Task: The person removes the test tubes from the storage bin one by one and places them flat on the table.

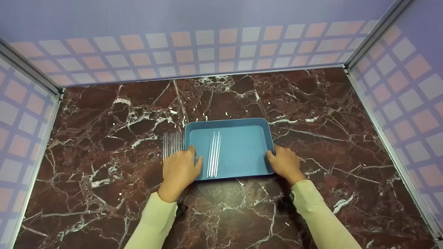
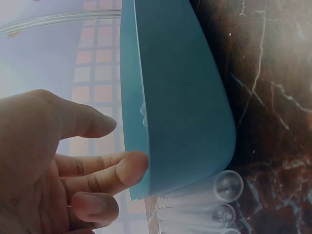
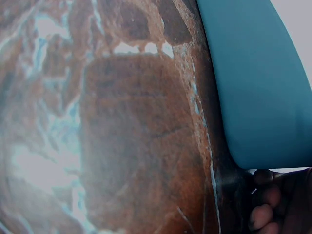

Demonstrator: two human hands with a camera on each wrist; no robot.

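A rectangular blue tray (image 1: 238, 150) sits on the marble-patterned surface, and several bright stripes show across its floor. At its left side is my left hand (image 1: 180, 169). In the left wrist view that hand's fingers (image 2: 131, 168) extend to the tray's rim, while the thumb stands apart from it. My right hand (image 1: 285, 160) grips the right wall, thumb inside and fingers outside. In the right wrist view those fingers (image 3: 263, 214) are curled at the tray's end, partly in shadow. Clear round-ended tubes (image 2: 229, 187) lie against the tray's left end, partly hidden by my left hand in the head view.
Dark red marble-patterned surface (image 1: 104, 138) surrounds the tray. Along the back stands a lilac panel (image 1: 221, 48) with pink and white squares. Similar panels close off the left side (image 1: 20, 117) and right side (image 1: 408, 83), with metal posts at the corners.
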